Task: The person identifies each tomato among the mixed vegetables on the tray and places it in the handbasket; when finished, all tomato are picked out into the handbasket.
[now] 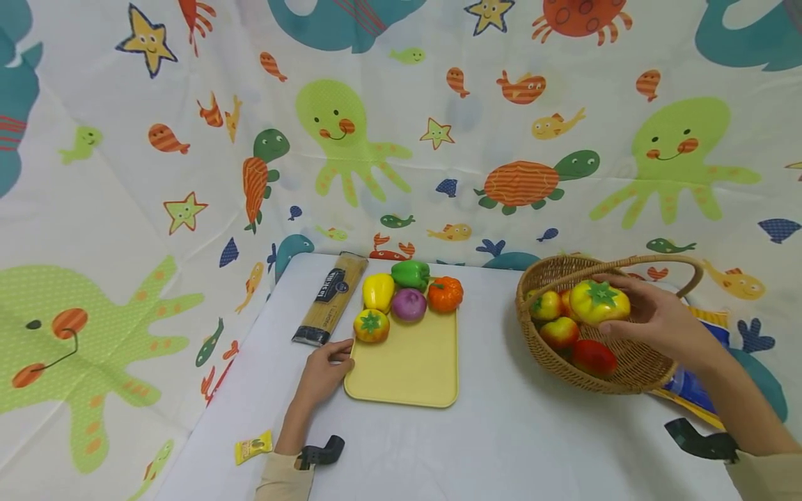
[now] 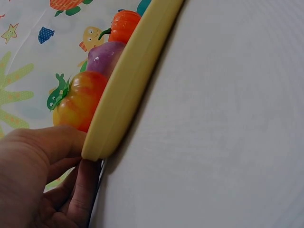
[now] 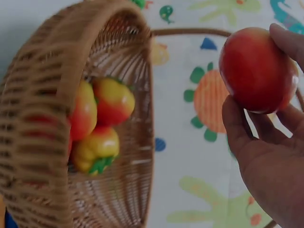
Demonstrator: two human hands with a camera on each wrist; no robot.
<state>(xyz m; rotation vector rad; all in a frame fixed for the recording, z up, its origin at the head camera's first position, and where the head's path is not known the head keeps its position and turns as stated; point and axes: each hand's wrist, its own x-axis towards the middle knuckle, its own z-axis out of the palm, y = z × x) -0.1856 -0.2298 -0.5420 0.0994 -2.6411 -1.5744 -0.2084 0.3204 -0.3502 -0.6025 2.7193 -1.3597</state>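
Observation:
My right hand (image 1: 651, 316) grips a yellow toy tomato (image 1: 599, 303) with a green leafy top, held up over the wicker basket (image 1: 545, 355). Its red underside faces the right wrist view. Inside the basket lie several red-and-yellow toy fruits (image 3: 114, 102) and a red one (image 1: 594, 357). At the left edge of a pale yellow tray (image 1: 407, 369), my left hand (image 1: 322, 372) pinches the rim between thumb and fingers. The tray's far half bears another tomato (image 1: 372, 325), a yellow pepper (image 1: 379, 292), a green pepper (image 1: 410, 274), a purple onion (image 1: 409, 305) and an orange pumpkin (image 1: 445, 294).
Left of the tray lies a pack of spaghetti (image 1: 332, 299). A small yellow wrapped sweet (image 1: 253, 447) is near the left forearm. Behind and beneath the basket, a blue and yellow packet (image 1: 692, 390) partly shows. A cloth printed with sea animals (image 1: 407, 125) hangs behind the white table.

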